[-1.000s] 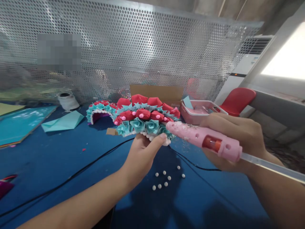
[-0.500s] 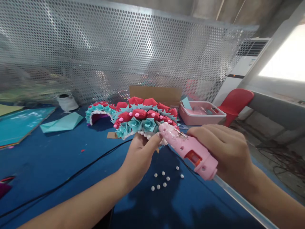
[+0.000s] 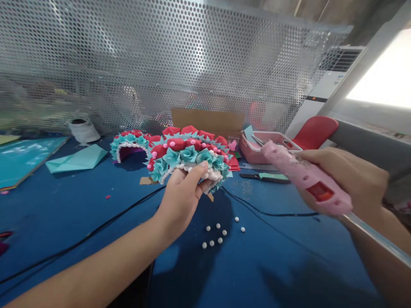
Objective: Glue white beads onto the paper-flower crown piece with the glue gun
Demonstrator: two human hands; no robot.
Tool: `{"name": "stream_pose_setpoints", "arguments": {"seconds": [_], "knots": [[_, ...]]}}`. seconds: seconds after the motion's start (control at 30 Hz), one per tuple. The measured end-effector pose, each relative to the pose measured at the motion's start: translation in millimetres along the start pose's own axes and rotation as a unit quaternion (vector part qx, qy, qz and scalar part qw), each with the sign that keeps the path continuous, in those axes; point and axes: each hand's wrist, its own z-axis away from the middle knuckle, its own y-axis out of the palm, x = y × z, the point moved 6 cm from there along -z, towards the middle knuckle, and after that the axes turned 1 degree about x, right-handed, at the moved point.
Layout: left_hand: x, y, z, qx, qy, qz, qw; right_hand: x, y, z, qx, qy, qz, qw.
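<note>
My left hand (image 3: 181,192) grips the lower edge of an arched paper-flower headdress (image 3: 189,156), its thumb on the white bead trim. Red folded pieces, turquoise paper flowers and pink beads cover the arch. In my right hand (image 3: 349,184) is a pink hot glue gun (image 3: 305,177), a clear glue stick running out of its back end. Its nozzle points up and left, apart from the headdress. Several loose white beads (image 3: 220,240) lie on the blue table below. A second, similar arch (image 3: 130,143) stands behind on the left.
A pink basket (image 3: 255,152) stands at the back right, with a green-and-black utility knife (image 3: 266,176) before it. Black cable (image 3: 105,226) crosses the table. Folded turquoise paper (image 3: 78,158) and a white cup-like container (image 3: 84,131) sit at left. A perforated metal panel (image 3: 144,64) rises behind.
My right hand has drawn the glue gun away from the headdress, to the right and slightly up. My left hand still holds the headdress, almost in place.
</note>
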Motion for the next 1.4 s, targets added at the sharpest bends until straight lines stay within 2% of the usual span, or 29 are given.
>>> {"name": "stream_pose_setpoints", "arguments": {"seconds": [0.07, 0.13, 0.2, 0.3, 0.4, 0.5, 0.6, 0.67, 0.77, 0.9, 1.0, 1.17, 1.3, 1.4], "knots": [[-1.8, -1.7, -2.6, -0.003, 0.006, 0.001, 1.000, -13.6, 14.4, 10.8, 0.099, -0.070, 0.037, 0.992], [-3.9, -3.1, -3.9, -0.005, 0.015, 0.006, 1.000, -30.6, 38.2, 28.6, 0.213, -0.072, 0.015, 0.974], [-6.0, -3.7, -4.0, -0.004, 0.025, 0.011, 1.000, -42.5, 65.7, 51.8, 0.328, -0.059, -0.016, 0.943], [-7.6, -3.1, -3.1, 0.001, 0.028, 0.008, 1.000, -49.6, 92.5, 77.7, 0.411, -0.047, -0.053, 0.909], [-7.6, -2.7, -1.9, 0.003, 0.024, 0.005, 1.000, -44.1, 100.7, 82.3, 0.441, -0.025, -0.084, 0.893], [-5.8, -3.2, -1.6, 0.002, 0.020, 0.001, 1.000, -16.9, 96.5, 66.7, 0.388, 0.011, -0.120, 0.914], [-3.2, -4.7, -2.2, -0.003, 0.017, -0.004, 1.000, 28.3, 98.2, 53.5, 0.326, 0.036, -0.182, 0.927], [-1.5, -5.5, -2.6, -0.006, 0.013, -0.006, 1.000, 62.5, 107.0, 53.4, 0.327, -0.013, -0.239, 0.914], [-0.9, -5.7, -2.6, -0.006, 0.010, -0.008, 1.000, 85.6, 121.4, 59.3, 0.310, -0.037, -0.270, 0.911], [-0.8, -5.0, -1.5, -0.008, 0.009, -0.008, 1.000, 87.3, 133.2, 68.4, 0.298, -0.046, -0.262, 0.917], [1.6, -3.7, -1.1, 0.002, 0.006, -0.016, 1.000, 86.3, 127.4, 61.9, 0.273, -0.059, -0.275, 0.920], [7.7, -5.4, 0.2, 0.022, 0.010, -0.059, 0.998, 78.7, 87.0, 16.8, 0.167, -0.038, -0.356, 0.919], [10.8, -4.0, 4.4, 0.047, 0.018, -0.087, 0.995, 66.0, 52.5, -22.0, 0.053, 0.008, -0.297, 0.953], [11.3, -0.6, 7.1, 0.063, 0.027, -0.092, 0.993, 60.8, 41.5, -39.7, -0.006, 0.047, -0.235, 0.971]]}}
